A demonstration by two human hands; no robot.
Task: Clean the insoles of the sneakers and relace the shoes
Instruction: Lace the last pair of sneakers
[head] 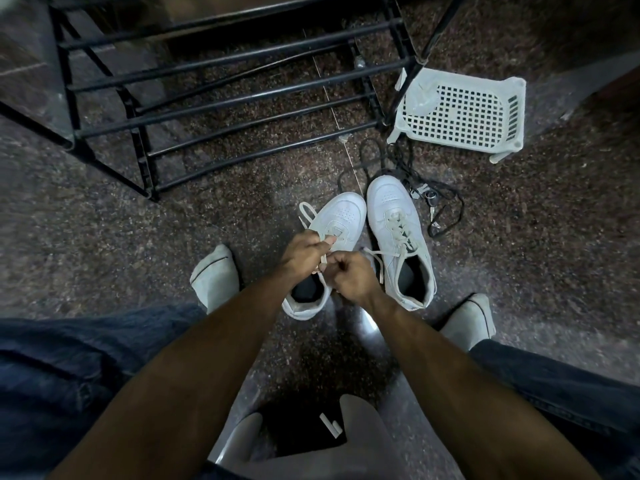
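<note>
Two white sneakers stand side by side on the dark speckled floor. On the left sneaker only the eyelets nearest the toe are laced, and a loop of its white lace lies loose to its left. My left hand pinches that lace above the tongue. My right hand grips the other stretch of the same lace just beside it. The right sneaker is laced along its length, its lace ends trailing left toward my right hand. A dark insole shows inside each shoe opening.
A black metal shoe rack stands ahead on the left. A white plastic basket lies tipped over at the right. Black cords and keys lie behind the right sneaker. My socked feet flank the shoes.
</note>
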